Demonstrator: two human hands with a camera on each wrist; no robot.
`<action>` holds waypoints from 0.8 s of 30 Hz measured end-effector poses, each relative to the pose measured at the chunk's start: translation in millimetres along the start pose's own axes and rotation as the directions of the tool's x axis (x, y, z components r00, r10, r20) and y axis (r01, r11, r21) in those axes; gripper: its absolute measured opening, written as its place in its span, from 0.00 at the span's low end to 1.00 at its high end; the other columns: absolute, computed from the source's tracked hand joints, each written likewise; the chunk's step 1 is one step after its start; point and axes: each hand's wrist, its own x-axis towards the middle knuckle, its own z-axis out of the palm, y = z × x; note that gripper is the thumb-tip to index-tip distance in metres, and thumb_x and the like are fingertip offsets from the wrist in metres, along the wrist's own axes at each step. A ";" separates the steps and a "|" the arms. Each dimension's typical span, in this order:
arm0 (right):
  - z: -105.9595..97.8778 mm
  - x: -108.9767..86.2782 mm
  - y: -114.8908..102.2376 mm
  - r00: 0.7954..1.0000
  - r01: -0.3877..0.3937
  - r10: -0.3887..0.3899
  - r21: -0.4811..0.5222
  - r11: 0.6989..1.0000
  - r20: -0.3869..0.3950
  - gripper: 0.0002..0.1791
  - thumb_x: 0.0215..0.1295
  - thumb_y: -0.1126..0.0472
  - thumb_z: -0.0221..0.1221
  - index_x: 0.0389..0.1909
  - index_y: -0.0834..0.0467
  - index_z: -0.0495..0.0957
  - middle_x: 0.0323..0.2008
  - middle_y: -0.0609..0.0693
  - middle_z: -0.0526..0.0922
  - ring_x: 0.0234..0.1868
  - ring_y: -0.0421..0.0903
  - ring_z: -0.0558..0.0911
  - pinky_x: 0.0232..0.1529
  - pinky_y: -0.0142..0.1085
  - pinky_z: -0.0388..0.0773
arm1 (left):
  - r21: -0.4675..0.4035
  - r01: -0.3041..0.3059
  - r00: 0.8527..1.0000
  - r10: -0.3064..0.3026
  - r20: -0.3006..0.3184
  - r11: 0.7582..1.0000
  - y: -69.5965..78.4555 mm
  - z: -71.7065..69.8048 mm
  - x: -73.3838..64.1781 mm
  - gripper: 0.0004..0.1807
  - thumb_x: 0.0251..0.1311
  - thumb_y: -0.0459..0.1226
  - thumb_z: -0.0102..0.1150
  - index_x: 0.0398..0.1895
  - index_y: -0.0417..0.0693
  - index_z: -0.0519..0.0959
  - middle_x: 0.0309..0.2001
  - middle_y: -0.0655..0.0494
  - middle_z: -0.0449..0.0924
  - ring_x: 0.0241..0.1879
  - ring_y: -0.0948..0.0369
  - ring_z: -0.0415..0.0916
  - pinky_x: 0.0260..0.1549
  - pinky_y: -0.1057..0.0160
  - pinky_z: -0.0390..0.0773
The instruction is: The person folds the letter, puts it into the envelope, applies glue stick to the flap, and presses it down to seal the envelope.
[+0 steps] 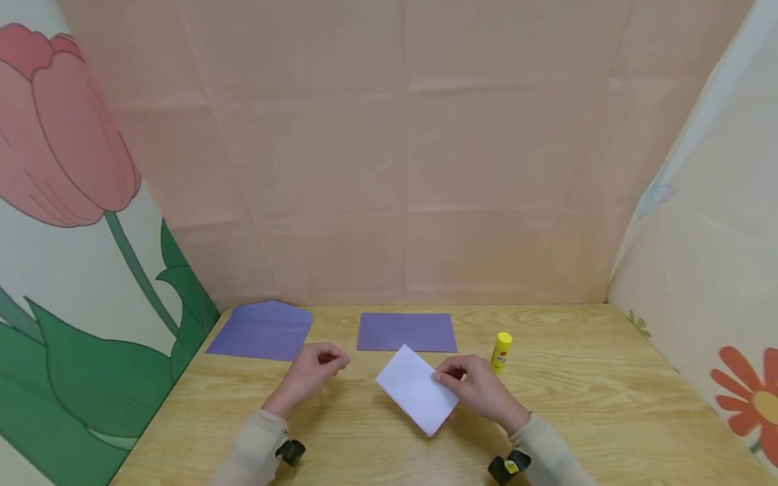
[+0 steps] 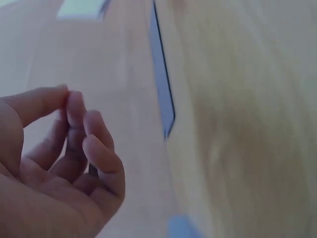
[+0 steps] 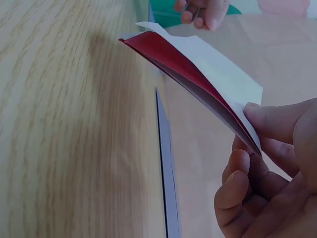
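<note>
head cam: right hand (image 1: 477, 385) has the folded paper (image 1: 417, 390) pinched at its right side, thumb on the white face, so that grip is grasping it. paper is tilted and held up over the front-middle of the counter (image 1: 577, 405). from above it's nearly all plain white; r. wrist view adds the rest, i.e. a red inside, the fold gaping a bit, & fingers behind the held corner.

left hand (image 1: 313, 371) hovers off to the left, well apart from the paper. its grip is released: l. wrist view shows the fingers loosely curled, thumb tip meeting a fingertip, palm in sight (head cam gets mostly the back of it).

also on the counter, per head cam: purple envelope (image 1: 261, 334) at back left, flap spread toward the back, just beyond left hand; purple rectangle (image 1: 406, 332) flat at back centre, beyond the paper; yellow glue stick (image 1: 501, 352) upright near right hand, seen in this view only. each wrist view gets a purple piece almost edge-on, a thin strip; can't tell which in the l. one. bluish blur (image 2: 183, 228) at bottom there, unclear what.
</note>
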 end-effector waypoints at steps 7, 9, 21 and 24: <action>-1.8 0.7 2.0 1.000 -0.021 0.021 0.000 1.000 0.007 0.07 0.67 0.57 0.64 0.31 0.54 0.86 0.27 0.43 0.83 0.29 0.38 0.76 0.29 0.30 0.74 | 0.244 0.100 0.992 -0.078 -0.095 0.965 -12.6 -43.8 4.6 0.08 0.68 0.36 0.59 0.43 0.42 0.84 0.42 0.50 0.83 0.39 0.54 0.78 0.35 0.55 0.78; -2.2 0.8 2.4 1.000 -0.030 0.030 0.000 1.000 0.008 0.07 0.67 0.57 0.65 0.31 0.54 0.86 0.27 0.43 0.82 0.29 0.38 0.76 0.29 0.30 0.74 | 0.326 0.139 0.989 -0.112 -0.099 0.935 -21.6 -54.3 7.0 0.12 0.68 0.36 0.58 0.48 0.37 0.82 0.47 0.43 0.82 0.41 0.51 0.80 0.36 0.53 0.79; -1.4 -1.1 4.2 0.999 -0.033 0.033 -0.012 0.999 0.014 0.06 0.66 0.56 0.65 0.30 0.53 0.86 0.27 0.42 0.83 0.29 0.37 0.76 0.30 0.30 0.74 | 0.533 0.232 0.968 -0.245 -0.048 0.813 -53.4 -85.4 9.4 0.25 0.65 0.37 0.57 0.60 0.28 0.74 0.56 0.31 0.76 0.54 0.37 0.73 0.48 0.43 0.77; -1.7 -1.0 3.6 0.999 -0.036 0.036 -0.010 0.999 0.013 0.07 0.66 0.56 0.65 0.30 0.53 0.86 0.27 0.43 0.83 0.29 0.37 0.76 0.30 0.30 0.74 | 0.539 0.213 0.970 -0.242 -0.018 0.815 -56.3 -84.6 8.9 0.24 0.63 0.36 0.58 0.57 0.27 0.74 0.54 0.31 0.77 0.55 0.36 0.73 0.50 0.41 0.76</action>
